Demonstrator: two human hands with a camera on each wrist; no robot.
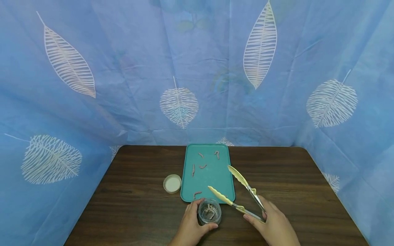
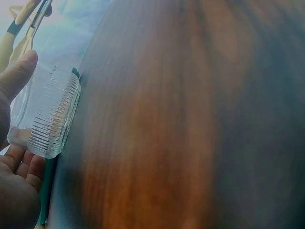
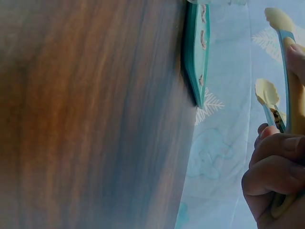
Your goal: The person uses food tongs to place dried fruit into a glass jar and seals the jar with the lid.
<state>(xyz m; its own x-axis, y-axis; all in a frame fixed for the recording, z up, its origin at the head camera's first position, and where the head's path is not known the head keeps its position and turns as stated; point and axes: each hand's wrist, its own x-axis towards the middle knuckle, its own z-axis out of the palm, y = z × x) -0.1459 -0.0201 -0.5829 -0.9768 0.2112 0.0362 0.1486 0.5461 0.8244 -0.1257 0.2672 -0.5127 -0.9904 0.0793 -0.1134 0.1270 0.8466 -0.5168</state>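
My left hand (image 1: 191,223) grips a clear jar (image 1: 218,216) between thumb and fingers, at the tray's near edge. Pale, worm-like strips (image 1: 210,212) lie inside it. The jar's ridged side (image 2: 56,119) shows in the left wrist view. My right hand (image 1: 275,220) holds metal tongs (image 1: 253,196) with cream-yellow scalloped tips. The tongs' arms are spread apart with nothing between them, one tip above the near part of the tray, the other by its right edge. Several pinkish worm-like strips (image 1: 193,170) are scattered on the teal tray (image 1: 212,181).
A round whitish lid (image 1: 172,183) lies left of the tray. The dark wooden table (image 1: 138,201) reaches back to a blue curtain (image 1: 215,109) with white leaf prints, which also hangs along both sides.
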